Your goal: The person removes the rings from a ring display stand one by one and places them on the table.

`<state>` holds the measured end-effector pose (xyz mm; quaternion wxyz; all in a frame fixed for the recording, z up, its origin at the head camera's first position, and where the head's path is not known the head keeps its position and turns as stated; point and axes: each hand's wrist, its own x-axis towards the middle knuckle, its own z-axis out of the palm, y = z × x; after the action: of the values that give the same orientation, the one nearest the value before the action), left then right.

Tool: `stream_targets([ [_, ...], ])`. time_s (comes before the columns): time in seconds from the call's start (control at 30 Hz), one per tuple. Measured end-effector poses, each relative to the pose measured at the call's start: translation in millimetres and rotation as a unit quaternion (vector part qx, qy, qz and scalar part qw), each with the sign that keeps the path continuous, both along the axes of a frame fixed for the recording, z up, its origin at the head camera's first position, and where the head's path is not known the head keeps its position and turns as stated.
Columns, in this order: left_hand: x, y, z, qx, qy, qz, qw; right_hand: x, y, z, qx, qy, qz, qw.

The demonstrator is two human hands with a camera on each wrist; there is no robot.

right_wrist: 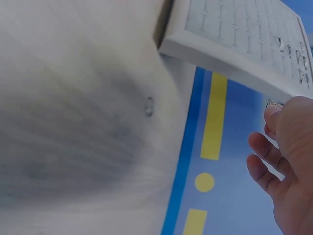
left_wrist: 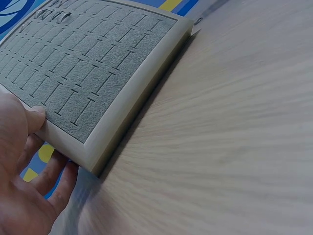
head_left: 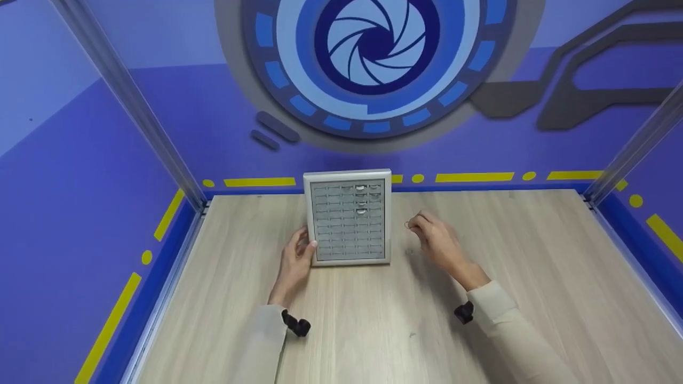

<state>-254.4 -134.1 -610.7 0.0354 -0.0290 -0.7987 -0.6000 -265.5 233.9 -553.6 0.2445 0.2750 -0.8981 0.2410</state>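
Steadying the ring tray (head_left: 349,224), which stands near the surface's (head_left: 373,320) far edge, the left hand (head_left: 296,258) grips its near left corner. The right hand (head_left: 435,240) pinches a small ring (head_left: 408,225) beside the tray; keep the tray still and aim for 1 free slot.

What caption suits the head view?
Left hand holds the grey ring tray; right hand pinches a small ring beside it.

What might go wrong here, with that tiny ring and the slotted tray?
The right hand pinches a small ring by the fingertips alone; it might slip and roll across the wooden table. The left hand steadies the ring tray only at one corner, so a push might slide or tip it.
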Motion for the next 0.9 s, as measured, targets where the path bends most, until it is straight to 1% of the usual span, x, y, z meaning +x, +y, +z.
stream_targets([
  [0.23, -4.7, 0.7, 2.1, 0.012, 0.027, -0.004, 0.9996, 5.6, 12.6, -13.7, 0.017, -0.03, -0.035, 0.999],
  [0.3, -4.5, 1.0, 1.9, 0.01, 0.025, -0.003, 0.9996, 8.2, 15.6, -18.4, 0.018, -0.047, -0.045, 0.998],
  [0.47, -3.0, 1.3, 1.0, 0.011, 0.004, 0.003, 0.9999, 12.5, 20.1, -29.2, 0.015, -0.083, -0.062, 0.994],
  [0.6, -3.0, 1.1, 1.4, 0.014, -0.001, 0.003, 0.9999, 13.8, 22.0, -35.7, 0.015, -0.087, -0.066, 0.994],
  [0.77, -4.3, 1.1, 1.5, 0.014, 0.007, 0.0, 0.9999, 14.3, 23.4, -42.1, 0.02, -0.09, -0.064, 0.994],
  [0.9, -4.3, 1.0, 0.5, 0.012, 0.005, 0.003, 0.9999, 13.4, 25.0, -47.7, 0.027, -0.1, -0.067, 0.992],
])
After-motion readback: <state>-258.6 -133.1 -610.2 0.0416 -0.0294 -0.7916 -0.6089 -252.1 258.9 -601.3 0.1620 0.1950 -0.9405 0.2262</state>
